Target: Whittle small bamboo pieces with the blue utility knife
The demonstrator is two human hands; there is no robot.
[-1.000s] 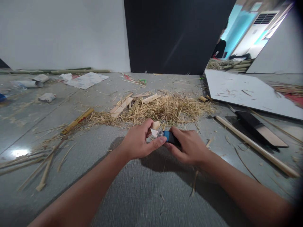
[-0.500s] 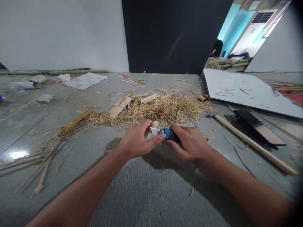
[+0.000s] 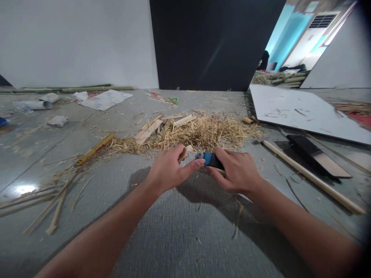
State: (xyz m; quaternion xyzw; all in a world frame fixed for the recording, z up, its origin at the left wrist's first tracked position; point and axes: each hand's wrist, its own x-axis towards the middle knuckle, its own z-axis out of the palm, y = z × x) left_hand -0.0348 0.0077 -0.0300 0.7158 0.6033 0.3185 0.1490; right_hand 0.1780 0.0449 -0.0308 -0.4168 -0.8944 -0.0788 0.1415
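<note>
My left hand (image 3: 171, 168) is closed on a small pale wood piece (image 3: 189, 148), whose end shows above the fingers. Its thumb rests against the metal head of a blue and black utility knife (image 3: 212, 160). My right hand (image 3: 239, 170) is wrapped round the knife's handle, with the blade pointing left at the wood. Just beyond both hands lies a pile of straw-coloured shavings (image 3: 208, 131), with flat wood strips (image 3: 149, 131) at its left side. Most of the held wood is hidden by my fingers.
A yellow stick (image 3: 95, 149) and thin strips lie on the left. To the right are a long pole (image 3: 313, 175), a black and tan board (image 3: 319, 156) and a white panel (image 3: 307, 110). A black panel (image 3: 214, 42) stands at the back.
My right hand and the knife have shifted slightly up and to the right. The blade now sits flatter against the wood, and less of it shows.
</note>
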